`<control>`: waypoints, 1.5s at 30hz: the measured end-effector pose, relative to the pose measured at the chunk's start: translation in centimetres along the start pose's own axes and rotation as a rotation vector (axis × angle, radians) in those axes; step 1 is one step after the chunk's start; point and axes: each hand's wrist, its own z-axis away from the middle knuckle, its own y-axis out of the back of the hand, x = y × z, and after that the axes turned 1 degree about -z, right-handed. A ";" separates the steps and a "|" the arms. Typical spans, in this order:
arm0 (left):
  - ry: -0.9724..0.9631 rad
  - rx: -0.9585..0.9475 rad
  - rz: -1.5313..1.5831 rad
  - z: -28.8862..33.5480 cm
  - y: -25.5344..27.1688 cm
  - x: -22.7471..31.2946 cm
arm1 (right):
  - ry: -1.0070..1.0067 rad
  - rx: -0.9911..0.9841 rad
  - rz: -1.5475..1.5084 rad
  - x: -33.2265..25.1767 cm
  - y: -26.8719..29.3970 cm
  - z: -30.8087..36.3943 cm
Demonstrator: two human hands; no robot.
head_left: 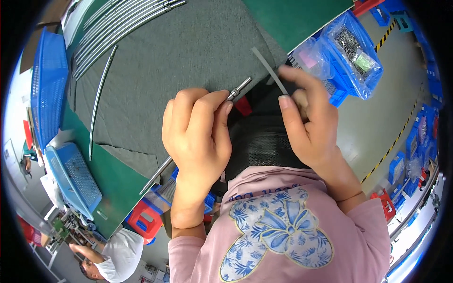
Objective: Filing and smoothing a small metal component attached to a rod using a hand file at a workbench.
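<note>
My left hand (196, 125) is closed around a slim shiny metal rod (240, 88). The rod's stepped, narrower tip sticks out past my thumb and forefinger, while its other end emerges below the hand toward the table edge. My right hand (309, 115) pinches a thin, flat grey strip (268, 69) between thumb and fingers. The strip points up and to the left, apart from the rod's tip. Some of the right fingers are slightly blurred. Both hands are above my lap, at the near edge of a dark grey cloth (188, 52).
Several metal rods (123, 29) lie side by side at the cloth's far left, with a single rod (97, 104) nearer. Blue baskets (49, 89) line the left edge. A blue bin (330, 47) of small metal parts stands right. Another person (120, 257) is at lower left.
</note>
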 end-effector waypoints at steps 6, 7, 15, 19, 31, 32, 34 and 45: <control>-0.043 0.000 -0.023 -0.1 0.4 0.2 | 0.281 0.113 -0.029 1.8 -0.6 -0.6; -0.041 -0.003 -0.021 -0.1 0.3 0.3 | 0.373 0.114 0.106 2.2 -0.4 -0.7; -0.032 0.023 -0.043 -0.1 0.1 0.8 | 0.434 -0.129 0.190 0.5 2.0 -0.2; -0.017 0.056 -0.012 0.1 -0.2 0.6 | 0.410 -0.322 0.154 -0.7 1.7 0.5; -0.045 0.077 0.016 0.1 -0.5 0.3 | 0.374 -0.204 -0.013 -0.6 0.0 0.7; -0.050 0.084 0.017 0.1 -0.6 0.4 | 0.374 -0.206 -0.011 -0.8 0.1 0.7; -0.053 0.092 0.020 0.1 -0.6 0.4 | 0.399 -0.242 0.156 -1.1 0.4 0.7; -0.075 0.114 -0.003 0.1 -0.7 0.4 | 0.402 -0.215 0.153 -1.5 -0.2 0.4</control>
